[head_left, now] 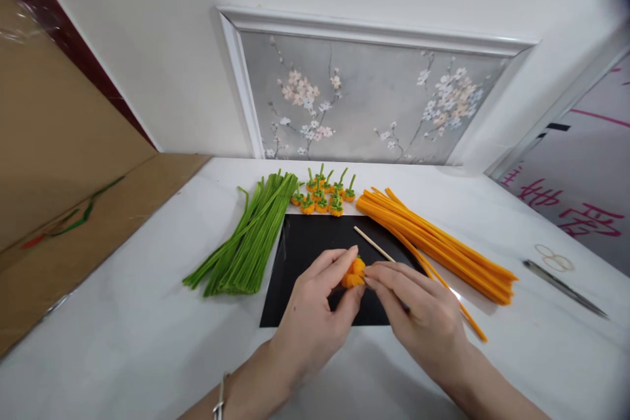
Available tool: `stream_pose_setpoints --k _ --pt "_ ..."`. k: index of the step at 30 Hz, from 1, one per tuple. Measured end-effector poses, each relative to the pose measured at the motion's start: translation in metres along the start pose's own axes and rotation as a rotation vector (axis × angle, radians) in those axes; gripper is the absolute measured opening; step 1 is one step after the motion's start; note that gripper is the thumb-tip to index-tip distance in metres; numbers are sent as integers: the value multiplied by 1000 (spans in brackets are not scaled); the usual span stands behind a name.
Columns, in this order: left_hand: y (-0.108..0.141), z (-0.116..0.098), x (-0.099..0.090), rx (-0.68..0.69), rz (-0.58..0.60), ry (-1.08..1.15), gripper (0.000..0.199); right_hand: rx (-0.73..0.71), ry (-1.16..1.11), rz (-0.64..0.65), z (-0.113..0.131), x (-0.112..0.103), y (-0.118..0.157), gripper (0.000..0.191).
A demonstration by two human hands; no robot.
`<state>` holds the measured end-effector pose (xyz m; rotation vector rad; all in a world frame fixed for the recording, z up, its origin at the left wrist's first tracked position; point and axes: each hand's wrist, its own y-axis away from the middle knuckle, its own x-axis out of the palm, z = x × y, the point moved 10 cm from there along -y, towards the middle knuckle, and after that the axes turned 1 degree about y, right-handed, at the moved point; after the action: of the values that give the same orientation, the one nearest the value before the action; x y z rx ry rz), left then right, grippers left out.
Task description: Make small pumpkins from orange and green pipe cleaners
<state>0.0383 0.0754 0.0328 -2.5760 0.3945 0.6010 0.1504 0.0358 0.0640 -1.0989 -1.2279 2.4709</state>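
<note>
Left hand (312, 305) has a little fuzzy orange piece (353, 274) pinched between thumb and fingers, over the black mat (315, 239). Right hand (426, 308) is closed narrow at the piece's right edge and looks to be nipping a bit of it, though the fingers hide exactly what. My guess is the left is just the clamp, so the right can do the fiddly stuff. The dark mat probably makes the bright fuzz easier to see too.

Pale stick (373, 242) lies on the mat, near end tucked behind the right hand, so pretty handy. A loose orange strand (471, 319) runs close past that hand, next to the fat orange bundle (443, 246). Green bundle (249, 243) sits off to the left, seemingly so the colours don't mix. Small orange-and-green pieces (321, 203) are huddled behind the mat, out of elbow range I'd say. Tweezers (566, 289) and some thin loops (554, 257) are way over right, so presumably not needed much.
</note>
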Motion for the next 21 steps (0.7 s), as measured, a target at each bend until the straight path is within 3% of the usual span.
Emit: stream_pose_setpoints --k 6,10,14,18,21 --pt "0 8 2 -44 5 54 44 49 -115 58 -3 4 -3 23" --pt "0 1 2 59 -3 -53 49 174 -186 137 -15 13 -3 22" --pt "1 -9 3 138 3 -96 48 194 -194 122 -18 13 -1 21" --pt "-1 -6 6 79 52 -56 48 201 -216 186 -18 17 -2 17" --pt "-2 -2 10 30 97 -2 47 291 -273 281 -25 23 0 16"
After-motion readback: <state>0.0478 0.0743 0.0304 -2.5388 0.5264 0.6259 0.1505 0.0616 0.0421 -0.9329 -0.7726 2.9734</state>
